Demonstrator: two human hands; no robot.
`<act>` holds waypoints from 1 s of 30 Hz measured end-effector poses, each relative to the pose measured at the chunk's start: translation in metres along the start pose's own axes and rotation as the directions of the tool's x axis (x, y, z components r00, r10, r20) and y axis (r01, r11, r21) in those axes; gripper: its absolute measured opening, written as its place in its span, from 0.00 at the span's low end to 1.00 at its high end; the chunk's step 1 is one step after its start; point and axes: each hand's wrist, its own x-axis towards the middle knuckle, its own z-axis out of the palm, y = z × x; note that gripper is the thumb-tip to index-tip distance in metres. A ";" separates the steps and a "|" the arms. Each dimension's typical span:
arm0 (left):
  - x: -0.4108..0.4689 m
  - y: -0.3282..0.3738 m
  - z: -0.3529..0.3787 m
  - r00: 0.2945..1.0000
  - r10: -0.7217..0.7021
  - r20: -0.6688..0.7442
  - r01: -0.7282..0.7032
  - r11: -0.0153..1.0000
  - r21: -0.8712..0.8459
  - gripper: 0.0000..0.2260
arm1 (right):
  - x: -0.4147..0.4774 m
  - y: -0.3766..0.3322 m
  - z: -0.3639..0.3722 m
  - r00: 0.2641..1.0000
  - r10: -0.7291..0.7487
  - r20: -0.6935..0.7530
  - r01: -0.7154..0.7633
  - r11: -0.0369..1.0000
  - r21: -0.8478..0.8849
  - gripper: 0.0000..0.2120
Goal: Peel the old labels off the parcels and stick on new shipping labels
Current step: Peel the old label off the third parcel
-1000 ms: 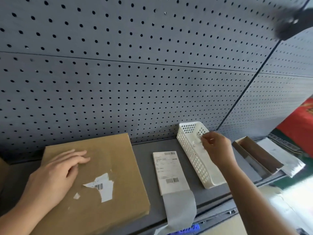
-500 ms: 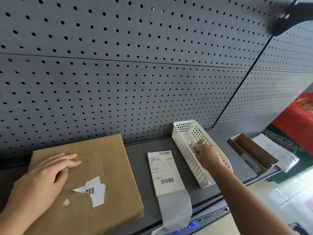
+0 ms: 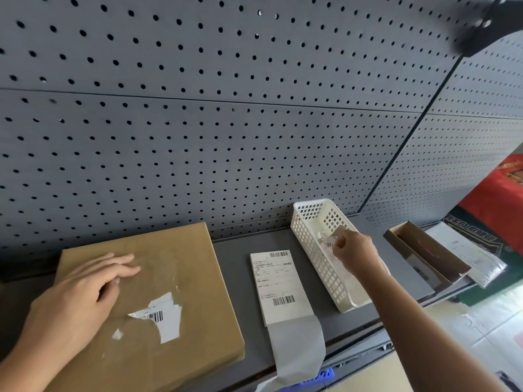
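Brown cardboard makes the one parcel [image 3: 169, 250] at seven o'clock on the grey shelf [image 3: 235, 258]. The left hand [image 3: 85, 295] lies flat on it, fingers straight, with two torn remnants of old label [image 3: 164, 315] at the hand's four o'clock. One new shipping label [image 3: 278, 284] lies at the parcel's three o'clock. In the one white basket [image 3: 311, 244] at its two o'clock, the right hand [image 3: 356, 250] pinches one peeled scrap [image 3: 327, 243]
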 end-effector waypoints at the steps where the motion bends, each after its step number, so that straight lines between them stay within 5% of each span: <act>1: 0.000 0.001 -0.001 1.000 -0.002 -0.002 0.002 1.000 0.002 0.25 | -0.001 -0.001 -0.001 1.000 0.006 0.019 -0.006 1.000 0.007 0.10; 16: -0.002 0.011 -0.005 1.000 -0.025 0.002 0.025 1.000 -0.003 0.24 | -0.002 0.000 0.015 0.984 -0.098 0.147 0.109 0.991 -0.071 0.17; 20: -0.002 0.020 -0.009 1.000 -0.028 0.003 0.028 1.000 -0.002 0.23 | -0.003 0.002 0.017 0.991 -0.100 0.084 0.100 0.995 -0.001 0.09; 30: -0.003 0.039 -0.018 0.999 -0.036 -0.003 0.036 0.999 0.010 0.17 | -0.006 -0.018 -0.014 0.993 -0.093 -0.068 0.102 0.983 0.152 0.10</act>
